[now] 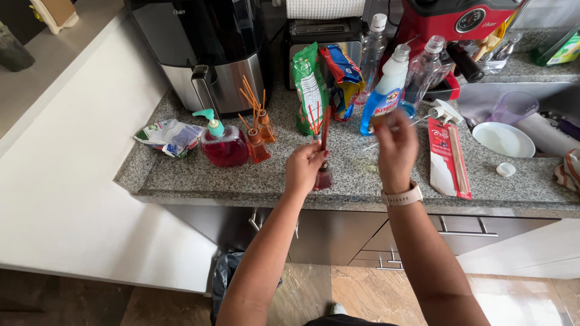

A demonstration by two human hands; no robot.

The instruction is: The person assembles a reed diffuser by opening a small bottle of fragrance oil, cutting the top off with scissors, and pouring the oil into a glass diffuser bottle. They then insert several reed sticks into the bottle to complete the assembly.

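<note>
My left hand (304, 166) grips a small reed-diffuser bottle (324, 178) of red liquid standing near the front edge of the granite counter (241, 175). Red reed sticks (320, 124) rise from its neck. My right hand (394, 145), with a pale watch on the wrist, is raised just right of the bottle and pinches a thin pale stick (386, 137) that slants to the upper right. Two more amber diffuser bottles (260, 136) with orange reeds stand to the left.
A pink soap pump bottle (223, 143) and a crumpled packet (169, 136) sit at left. Behind stand a black-and-steel appliance (211, 54), snack bags (326, 78), spray and plastic bottles (386, 84). A red reed packet (447, 160), white bowl (502, 139) and cap (505, 169) lie right.
</note>
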